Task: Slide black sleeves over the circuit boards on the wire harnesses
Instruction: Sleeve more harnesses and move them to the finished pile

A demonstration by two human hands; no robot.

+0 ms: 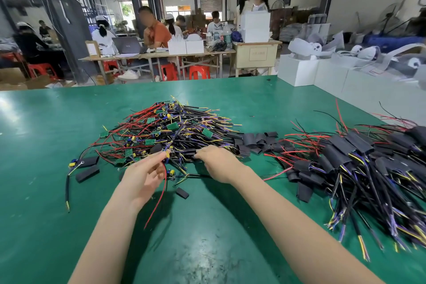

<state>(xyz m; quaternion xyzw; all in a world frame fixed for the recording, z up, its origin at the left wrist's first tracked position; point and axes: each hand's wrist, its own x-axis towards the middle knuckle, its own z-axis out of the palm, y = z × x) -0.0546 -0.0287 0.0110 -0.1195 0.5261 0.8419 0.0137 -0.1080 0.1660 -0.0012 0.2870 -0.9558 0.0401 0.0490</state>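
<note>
At a green-topped counter (207, 226) in a busy workshop, my left hand (143, 177) pinches a thin wire harness (164, 182) of red, yellow and black leads just at its small component end, the red lead drooping loose toward me, while my right hand (219, 163) reaches into the near edge of the tangled pile of unsleeved harnesses with small green circuit boards (166, 131), its fingertips curled on what looks like a flat black sleeve (190, 153), though motion blur leaves that grip uncertain. The harnesses look feather-light and floppy, prone to snag on their neighbours, so I judge the stiff little board the better place to hold; the solder joints there are likely delicate. The loose black tubing sleeves (255, 139) lie just beside the pile, soft, flattened and probably needing a squeeze to open. Finished, sleeved harnesses (350, 163) are heaped on my right. The counter's smooth mat lets parts slide. Beyond, seated workers (154, 30) share wooden tables (161, 54) with red plastic stools (199, 71), and white boxes (297, 72) line the right.
</note>
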